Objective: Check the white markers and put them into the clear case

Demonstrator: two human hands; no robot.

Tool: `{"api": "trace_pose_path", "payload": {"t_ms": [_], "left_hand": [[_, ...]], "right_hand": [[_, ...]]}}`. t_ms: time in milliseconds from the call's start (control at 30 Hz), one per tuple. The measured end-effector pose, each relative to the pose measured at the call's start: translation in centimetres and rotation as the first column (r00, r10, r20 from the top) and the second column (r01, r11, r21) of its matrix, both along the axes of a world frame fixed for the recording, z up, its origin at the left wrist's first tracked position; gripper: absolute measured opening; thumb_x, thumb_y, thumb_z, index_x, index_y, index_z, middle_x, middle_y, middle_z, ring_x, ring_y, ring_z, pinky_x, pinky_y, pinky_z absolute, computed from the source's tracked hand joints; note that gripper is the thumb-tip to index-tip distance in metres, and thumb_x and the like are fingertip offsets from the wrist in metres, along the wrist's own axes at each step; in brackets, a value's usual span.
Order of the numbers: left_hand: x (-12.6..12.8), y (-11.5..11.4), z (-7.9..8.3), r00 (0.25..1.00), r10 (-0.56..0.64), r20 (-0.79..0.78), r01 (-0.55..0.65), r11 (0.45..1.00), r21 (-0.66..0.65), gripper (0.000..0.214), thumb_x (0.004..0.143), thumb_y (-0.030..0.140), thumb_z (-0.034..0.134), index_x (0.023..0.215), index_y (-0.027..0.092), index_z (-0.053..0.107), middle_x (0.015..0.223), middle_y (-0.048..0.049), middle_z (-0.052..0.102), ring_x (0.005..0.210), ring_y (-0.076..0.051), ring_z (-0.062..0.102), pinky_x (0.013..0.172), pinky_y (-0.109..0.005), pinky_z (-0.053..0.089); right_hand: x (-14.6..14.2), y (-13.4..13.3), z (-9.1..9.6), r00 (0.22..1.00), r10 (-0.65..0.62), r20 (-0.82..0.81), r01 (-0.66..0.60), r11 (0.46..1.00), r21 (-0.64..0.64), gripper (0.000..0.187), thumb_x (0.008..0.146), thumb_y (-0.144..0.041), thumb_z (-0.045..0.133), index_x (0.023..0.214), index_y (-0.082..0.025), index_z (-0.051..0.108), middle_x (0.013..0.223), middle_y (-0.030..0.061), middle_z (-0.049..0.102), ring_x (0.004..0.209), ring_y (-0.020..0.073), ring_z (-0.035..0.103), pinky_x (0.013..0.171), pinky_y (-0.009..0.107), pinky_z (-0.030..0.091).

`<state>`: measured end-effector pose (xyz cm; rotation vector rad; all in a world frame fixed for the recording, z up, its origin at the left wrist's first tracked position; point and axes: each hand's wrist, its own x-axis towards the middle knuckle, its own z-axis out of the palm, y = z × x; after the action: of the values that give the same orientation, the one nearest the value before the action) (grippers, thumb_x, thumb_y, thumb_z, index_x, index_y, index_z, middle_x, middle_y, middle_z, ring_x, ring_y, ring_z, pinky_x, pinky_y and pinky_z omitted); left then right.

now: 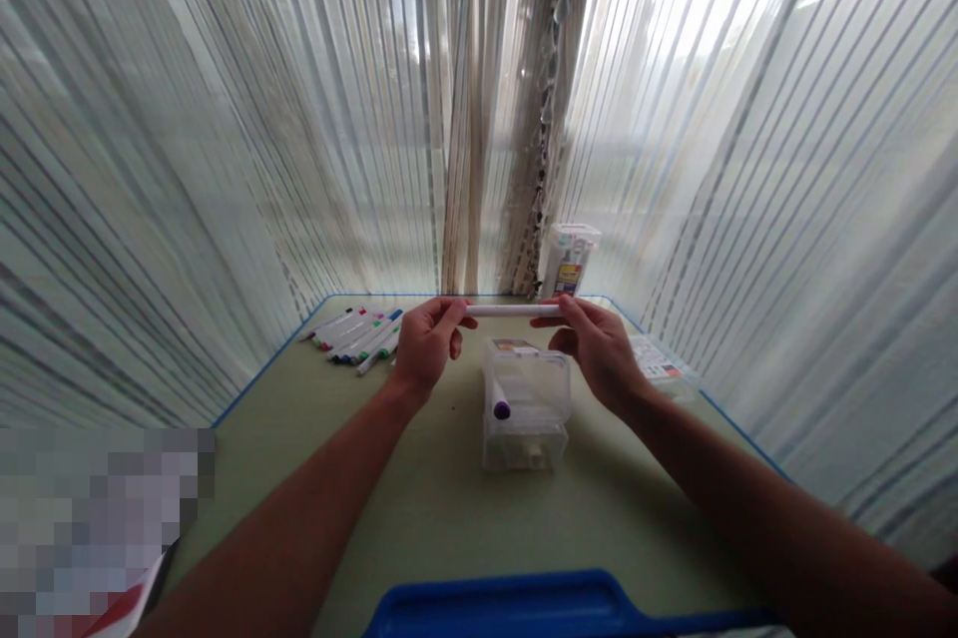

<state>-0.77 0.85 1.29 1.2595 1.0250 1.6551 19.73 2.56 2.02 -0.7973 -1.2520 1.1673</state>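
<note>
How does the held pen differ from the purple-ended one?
The held pen is raised, its ends in the left hand and right hand; the purple pen appears to lie in the clear box, untouched.
The held pen runs side to side; the purple pen points its coloured end toward the wearer.
Both look white-barrelled.

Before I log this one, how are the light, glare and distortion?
Head view, light: glare whitens the striped curtain at upper right; left hand and right hand look dimmer, with soft shadow on the table. Head view, shape: curtain stripes fan outward, stretched toward the edges; pixel blocks cover the lower-left corner.
</note>
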Motion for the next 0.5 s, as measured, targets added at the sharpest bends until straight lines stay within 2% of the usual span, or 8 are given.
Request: {"api": "trace_pose_path", "payload": {"t_ms": [267,400,500], "left_hand": [[0.15,-0.28,-0.07,0.995,0.022,-0.097,-0.021,1.0,0.017,0.036,0.067,0.041,0.083,0.081,0.013,0.065,0.061,0.0023,0.061,0.041,-0.003,0.042,0.038,-0.019,0.031],[0.32,-0.31,-0.05,0.995,0.015,-0.096,-0.014,1.0,0.016,0.038,0.061,0.038,0.087,0.079,0.013,0.065,0.059,0.0038,0.059,0.042,-0.003,0.042,0.04,-0.019,0.033],[0.33,-0.26,-0.04,0.998,0.017,-0.065,-0.015,0.999,0.028,0.038,0.062,0.038,0.086,0.081,0.013,0.065,0.058,0.0035,0.06,0.041,-0.004,0.042,0.039,-0.019,0.032]], "right_hand": [[0.01,-0.14,-0.08,0.989,-0.039,0.139,0.031,0.998,0.063,0.036,0.066,-0.047,0.083,0.079,-0.016,0.07,0.066,0.0032,0.071,0.042,0.0087,0.052,0.038,0.022,0.039],[0.08,-0.15,-0.15,0.992,-0.04,0.116,0.032,0.997,0.074,0.034,0.063,-0.042,0.087,0.079,-0.016,0.07,0.06,0.0,0.067,0.044,0.0089,0.052,0.038,0.022,0.038],[0.08,-0.03,-0.26,0.997,-0.013,0.074,0.007,0.997,0.075,0.033,0.063,-0.04,0.087,0.08,-0.016,0.071,0.062,-0.0006,0.067,0.043,0.0077,0.051,0.038,0.022,0.037]]}}
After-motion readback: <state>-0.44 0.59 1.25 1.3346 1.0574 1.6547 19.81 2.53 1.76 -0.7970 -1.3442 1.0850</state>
